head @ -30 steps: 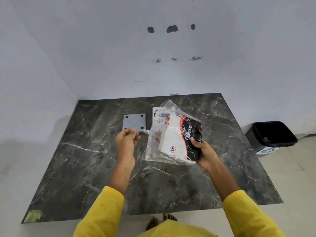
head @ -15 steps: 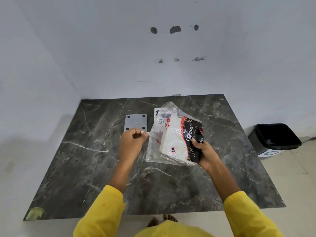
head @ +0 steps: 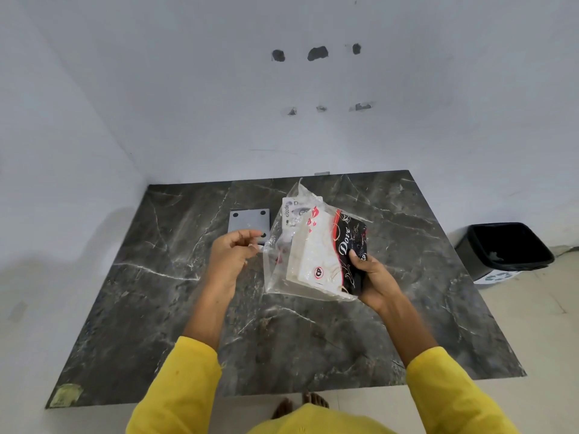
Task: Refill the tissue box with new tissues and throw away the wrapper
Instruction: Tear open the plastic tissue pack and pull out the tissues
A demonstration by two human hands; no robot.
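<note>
Right hand (head: 374, 274) grips tissue pack (head: 326, 252) upright above table (head: 156, 292); left hand (head: 233, 255), fingers loosely curled, apparently pinching wrapper (head: 275, 245) edge just right of it.

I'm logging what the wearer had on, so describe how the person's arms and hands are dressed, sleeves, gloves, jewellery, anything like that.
Both arms wear bright yellow fabric sleeves: the left sleeve and right sleeve end partway down the forearm with a plain, unmarked hem, leaving the lower forearms bare. The left hand and right hand are bare too: no gloves, and no watch, rings or bracelets are visible. The same yellow cloth shows at the bottom edge.
</note>
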